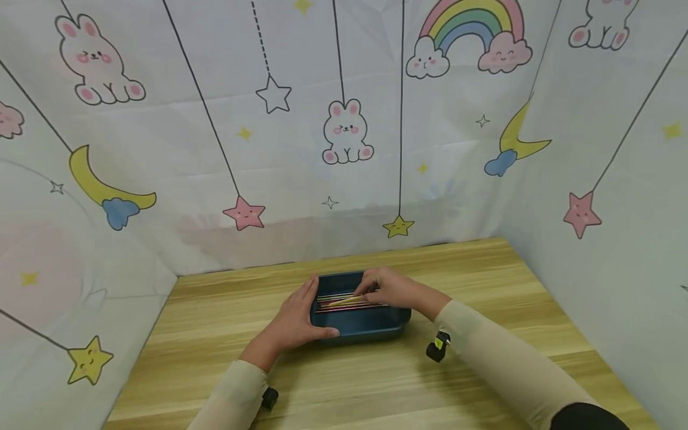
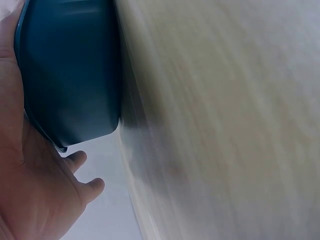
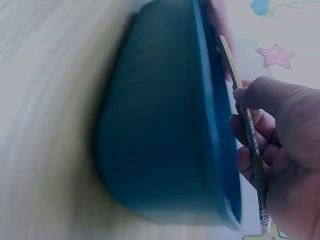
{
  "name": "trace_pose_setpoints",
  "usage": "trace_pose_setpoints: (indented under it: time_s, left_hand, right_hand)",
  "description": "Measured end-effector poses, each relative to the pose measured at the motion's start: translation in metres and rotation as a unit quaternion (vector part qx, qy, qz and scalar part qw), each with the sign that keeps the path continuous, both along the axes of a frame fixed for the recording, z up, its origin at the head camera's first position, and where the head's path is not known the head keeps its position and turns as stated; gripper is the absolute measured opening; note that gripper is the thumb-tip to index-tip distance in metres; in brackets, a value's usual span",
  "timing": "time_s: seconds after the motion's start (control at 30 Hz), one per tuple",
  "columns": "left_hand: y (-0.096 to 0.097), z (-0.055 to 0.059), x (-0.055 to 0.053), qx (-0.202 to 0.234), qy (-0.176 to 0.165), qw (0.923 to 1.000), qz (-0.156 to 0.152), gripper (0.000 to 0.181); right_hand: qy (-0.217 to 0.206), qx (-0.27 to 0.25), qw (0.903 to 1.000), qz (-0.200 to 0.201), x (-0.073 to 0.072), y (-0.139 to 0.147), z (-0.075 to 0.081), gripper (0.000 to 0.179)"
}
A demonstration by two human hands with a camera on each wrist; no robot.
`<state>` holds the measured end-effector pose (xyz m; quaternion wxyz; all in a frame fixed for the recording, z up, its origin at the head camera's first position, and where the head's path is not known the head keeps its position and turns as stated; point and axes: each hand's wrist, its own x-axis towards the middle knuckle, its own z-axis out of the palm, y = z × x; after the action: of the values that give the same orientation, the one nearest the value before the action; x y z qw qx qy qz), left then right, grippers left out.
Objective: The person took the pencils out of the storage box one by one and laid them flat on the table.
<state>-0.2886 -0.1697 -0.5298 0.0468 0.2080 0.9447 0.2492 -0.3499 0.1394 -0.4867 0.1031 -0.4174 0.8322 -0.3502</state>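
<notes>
The pencil [image 3: 253, 138] is hanging inside the right part of the box [image 1: 371, 335], above the other slim sticks [image 1: 344, 309], and its pale yellow end is pointing toward the box's left end. The fingers of the right hand [image 1: 392, 291] are pinching it, the thumb pressing one side and the other fingers curling in behind the dark, printed part. The left hand [image 1: 294, 316] is bracing the box's left end, its fingers reaching straight toward the far corner and its thumb lying along the near rim; how hard they are pressing, I cannot tell.

By its look, the pencil is probably weighing very little and staying stiff, with a smooth coat that could be letting it roll or twist under a loose pinch. Hard bending could be risking a snap, so a light hold near the middle is seeming best for balance. The sticks on the box's floor are lying close side by side, so a grip from above, across one stick, is looking safest against catching a neighbour. The box, standing on the counter [image 1: 349, 382], is appearing stiff, smooth and fairly light, likely to be sliding if knocked; its left end is offering a sound place for steadying.
</notes>
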Motion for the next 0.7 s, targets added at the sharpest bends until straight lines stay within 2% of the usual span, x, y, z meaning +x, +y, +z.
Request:
trace_pose_setpoints:
  time_s: [0.2,0.4,0.6,0.7]
  left_hand:
    - [-0.001,-0.001,0.000,0.005,0.002,1.0000,-0.003,0.139]
    - [0.000,0.000,0.000,0.012,-0.002,0.9999,-0.003,0.138]
    - [0.000,0.000,0.000,0.013,-0.004,0.9999,0.002,0.139]
    - [0.000,0.000,0.000,0.016,-0.007,0.9999,0.003,0.139]
  right_hand:
    - [-0.038,-0.019,0.9991,-0.001,-0.006,0.026,0.014,0.022]
    - [-0.026,-0.028,0.9988,-0.032,-0.011,0.059,0.022,0.020]
    - [0.005,-0.039,0.9975,-0.059,-0.022,0.094,0.023,0.019]
    - [-0.002,-0.040,0.9963,-0.076,-0.026,0.110,0.023,0.018]
